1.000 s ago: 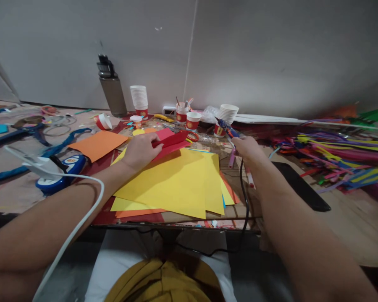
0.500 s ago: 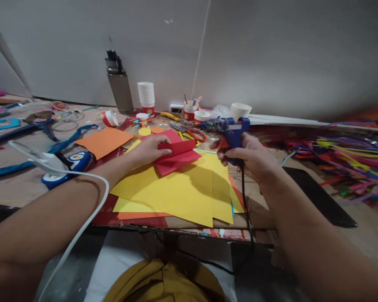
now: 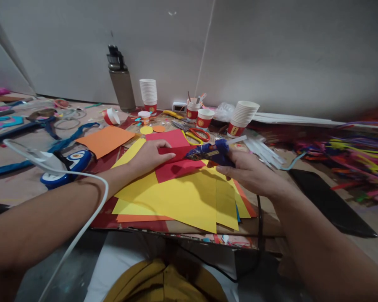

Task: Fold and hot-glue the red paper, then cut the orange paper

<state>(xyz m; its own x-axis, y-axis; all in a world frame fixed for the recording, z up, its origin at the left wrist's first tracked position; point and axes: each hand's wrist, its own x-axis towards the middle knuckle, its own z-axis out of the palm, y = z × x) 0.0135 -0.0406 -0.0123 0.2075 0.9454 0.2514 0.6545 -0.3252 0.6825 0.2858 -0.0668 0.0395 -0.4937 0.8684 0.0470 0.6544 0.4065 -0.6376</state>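
A folded red sheet of paper (image 3: pixel 180 167) lies over a stack of yellow paper (image 3: pixel 176 199). My left hand (image 3: pixel 153 157) grips the red paper's left side between thumb and fingers, keeping a folded flap raised. Wrapped round the handle of a blue glue gun (image 3: pixel 219 153), my right hand (image 3: pixel 245 167) holds it nearly level, nozzle pointing left. The nozzle tip is at the red paper's fold; whether it touches cannot be made out. A clear glue stick (image 3: pixel 237 140) sticks out of the gun's back, and its dark cord hangs off the table edge.
Behind the paper lie red- and yellow-handled scissors (image 3: pixel 199 135), stacked paper cups (image 3: pixel 244 113) and a bottle (image 3: pixel 122 90). An orange sheet (image 3: pixel 105 139) and a blue-white device (image 3: pixel 66 167) are at left. A black phone-like slab (image 3: pixel 330 201) and colourful pipe cleaners (image 3: pixel 359 167) lie right.
My right hand has lowered the glue gun and tilted it level, bringing its nozzle left to the red paper. My left hand stays on the paper. The view has shifted slightly.
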